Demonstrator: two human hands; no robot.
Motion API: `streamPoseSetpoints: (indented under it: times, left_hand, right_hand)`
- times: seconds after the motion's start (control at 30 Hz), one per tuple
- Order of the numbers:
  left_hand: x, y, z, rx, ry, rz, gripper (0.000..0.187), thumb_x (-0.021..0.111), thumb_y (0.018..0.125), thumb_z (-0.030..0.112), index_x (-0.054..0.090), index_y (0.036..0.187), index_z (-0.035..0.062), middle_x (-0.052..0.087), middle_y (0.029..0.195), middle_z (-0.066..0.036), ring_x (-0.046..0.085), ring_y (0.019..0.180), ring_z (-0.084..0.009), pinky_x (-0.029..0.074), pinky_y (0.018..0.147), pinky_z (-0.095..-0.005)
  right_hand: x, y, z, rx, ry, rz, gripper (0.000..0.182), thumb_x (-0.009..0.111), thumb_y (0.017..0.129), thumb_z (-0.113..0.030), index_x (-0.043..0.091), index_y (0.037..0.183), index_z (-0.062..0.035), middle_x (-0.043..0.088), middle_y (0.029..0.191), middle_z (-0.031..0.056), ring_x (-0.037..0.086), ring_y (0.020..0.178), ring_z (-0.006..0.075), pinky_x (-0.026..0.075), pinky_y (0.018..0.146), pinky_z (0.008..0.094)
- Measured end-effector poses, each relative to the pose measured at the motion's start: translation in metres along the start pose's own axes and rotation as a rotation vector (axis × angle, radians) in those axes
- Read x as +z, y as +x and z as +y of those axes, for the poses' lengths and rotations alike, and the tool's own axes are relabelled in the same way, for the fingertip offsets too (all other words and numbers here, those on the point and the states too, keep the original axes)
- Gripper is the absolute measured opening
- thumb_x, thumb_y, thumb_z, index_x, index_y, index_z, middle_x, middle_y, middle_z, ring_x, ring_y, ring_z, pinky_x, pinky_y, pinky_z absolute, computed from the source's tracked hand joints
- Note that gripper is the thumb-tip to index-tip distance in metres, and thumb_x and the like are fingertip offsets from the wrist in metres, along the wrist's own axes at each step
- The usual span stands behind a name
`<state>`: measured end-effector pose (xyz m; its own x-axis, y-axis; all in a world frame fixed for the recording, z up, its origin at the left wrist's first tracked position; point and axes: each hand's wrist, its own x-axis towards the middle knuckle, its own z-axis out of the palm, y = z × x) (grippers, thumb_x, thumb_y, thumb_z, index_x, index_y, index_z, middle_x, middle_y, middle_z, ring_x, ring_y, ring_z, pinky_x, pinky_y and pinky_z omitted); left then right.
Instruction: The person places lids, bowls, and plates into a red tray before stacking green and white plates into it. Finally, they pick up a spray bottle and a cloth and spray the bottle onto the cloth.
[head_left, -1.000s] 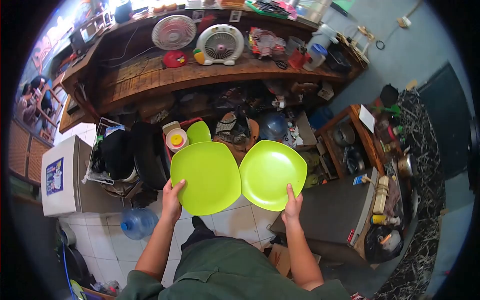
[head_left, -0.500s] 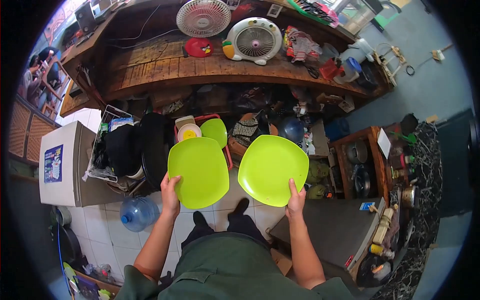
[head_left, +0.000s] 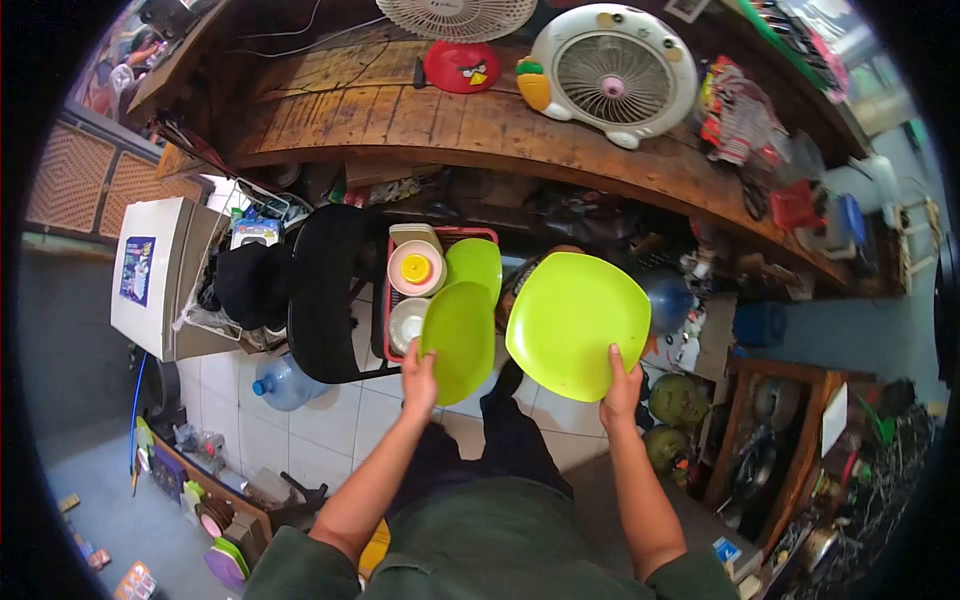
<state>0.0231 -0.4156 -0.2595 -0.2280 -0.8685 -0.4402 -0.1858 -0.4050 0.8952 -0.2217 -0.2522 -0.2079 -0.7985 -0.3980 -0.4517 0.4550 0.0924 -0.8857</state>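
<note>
In my left hand [head_left: 419,382] is a lime-green plate [head_left: 458,345], gripped at its left edge and tilted so that it looks narrow. My right hand [head_left: 621,392] grips a second lime-green square plate [head_left: 578,325] by its lower right edge, its face turned up toward me. The two plates are close side by side. Just beyond the left one stands a red basket [head_left: 391,335]. It holds another green plate [head_left: 474,262], a pink bowl with a yellow centre [head_left: 416,268] and a white bowl [head_left: 406,325]. The left plate hides part of the basket.
A black chair [head_left: 325,290] stands left of the basket, with a water jug [head_left: 288,382] on the floor below it. Ahead runs a wooden counter [head_left: 390,125] bearing a white fan [head_left: 612,80]. A wooden shelf of pans [head_left: 760,460] is at right.
My view and body have turned left, bringing the basket and chair nearer the middle. The left plate has tilted from facing me to a steep angle. Both hands keep their plates.
</note>
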Motion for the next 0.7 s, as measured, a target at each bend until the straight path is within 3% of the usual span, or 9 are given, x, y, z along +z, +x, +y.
streamPoseSetpoints:
  times: [0.03,0.1,0.13,0.3,0.37,0.43,0.57,0.67,0.7]
  left_hand:
    - [0.013,0.008,-0.008,-0.008,0.006,0.020,0.035,0.047,0.093,0.009,0.051,0.126,-0.0018,0.058,0.120,-0.014,0.054,0.112,-0.0242,0.040,0.097,-0.0334]
    - [0.033,0.022,-0.030,0.187,0.187,0.025,0.039,0.041,0.094,0.005,0.046,0.133,-0.0022,0.053,0.127,-0.020,0.050,0.119,-0.0309,0.038,0.101,-0.0355]
    - [0.043,0.023,-0.024,0.167,0.181,0.044,0.039,0.041,0.094,0.005,0.046,0.133,-0.0022,0.053,0.127,-0.020,0.050,0.119,-0.0309,0.038,0.101,-0.0355]
    - [0.077,0.055,-0.025,0.488,0.498,0.116,0.054,0.038,0.088,-0.009,0.035,0.142,-0.0019,0.044,0.138,-0.024,0.040,0.131,-0.0370,0.032,0.109,-0.0390]
    - [0.089,0.067,-0.036,0.396,0.453,0.102,0.057,0.039,0.085,-0.012,0.035,0.142,-0.0017,0.041,0.140,-0.025,0.037,0.133,-0.0379,0.031,0.110,-0.0399]
    - [0.101,0.084,-0.055,0.457,0.567,0.084,0.058,0.041,0.085,-0.011,0.035,0.142,-0.0011,0.042,0.140,-0.025,0.039,0.131,-0.0389,0.032,0.109,-0.0417]
    - [0.121,0.110,-0.092,0.463,0.665,0.084,0.061,0.046,0.084,-0.007,0.033,0.143,0.0016,0.040,0.141,-0.024,0.039,0.128,-0.0409,0.030,0.108,-0.0478]
    - [0.135,0.123,-0.095,0.425,0.678,0.056,0.064,0.049,0.083,-0.004,0.032,0.145,0.0053,0.039,0.141,-0.024,0.038,0.127,-0.0444,0.029,0.109,-0.0498]
    - [0.140,0.128,-0.098,0.429,0.687,0.060,0.065,0.050,0.084,-0.003,0.033,0.145,0.0065,0.039,0.141,-0.024,0.037,0.126,-0.0454,0.029,0.108,-0.0503]
  right_hand:
    - [0.003,0.011,0.000,0.017,-0.003,-0.014,0.028,0.058,0.095,-0.017,0.056,0.116,0.0013,0.062,0.111,0.0053,0.058,0.097,0.0131,0.045,0.083,0.0269]
    - [0.005,0.028,0.000,0.011,0.011,-0.029,0.027,0.058,0.096,-0.018,0.057,0.115,0.0011,0.062,0.109,0.0051,0.058,0.096,0.0126,0.045,0.083,0.0268]
    - [0.008,0.036,0.001,0.011,-0.006,-0.012,0.027,0.057,0.096,-0.018,0.057,0.115,0.0013,0.062,0.109,0.0048,0.058,0.095,0.0123,0.045,0.082,0.0266]
    - [0.022,0.072,0.003,-0.093,-0.202,-0.062,0.026,0.057,0.096,-0.019,0.059,0.110,0.0020,0.063,0.103,0.0048,0.058,0.091,0.0116,0.045,0.080,0.0261]
    - [0.026,0.080,0.002,-0.146,-0.307,-0.106,0.025,0.056,0.096,-0.019,0.060,0.108,0.0022,0.064,0.101,0.0048,0.058,0.089,0.0114,0.045,0.079,0.0261]
    - [0.036,0.086,0.001,-0.282,-0.435,-0.094,0.024,0.056,0.097,-0.019,0.061,0.105,0.0027,0.064,0.098,0.0045,0.058,0.087,0.0106,0.045,0.077,0.0265]
    - [0.030,0.113,0.021,-0.284,-0.432,-0.137,0.023,0.055,0.097,-0.016,0.061,0.106,0.0043,0.065,0.097,0.0067,0.059,0.088,0.0142,0.046,0.078,0.0278]
    - [0.035,0.128,0.021,-0.621,-0.817,-0.294,0.025,0.053,0.096,-0.009,0.061,0.115,0.0042,0.065,0.110,0.0165,0.062,0.102,0.0267,0.046,0.088,0.0336]
    - [0.038,0.131,0.021,-0.605,-0.826,-0.305,0.025,0.053,0.096,-0.009,0.061,0.115,0.0042,0.065,0.110,0.0165,0.062,0.102,0.0267,0.046,0.088,0.0336]
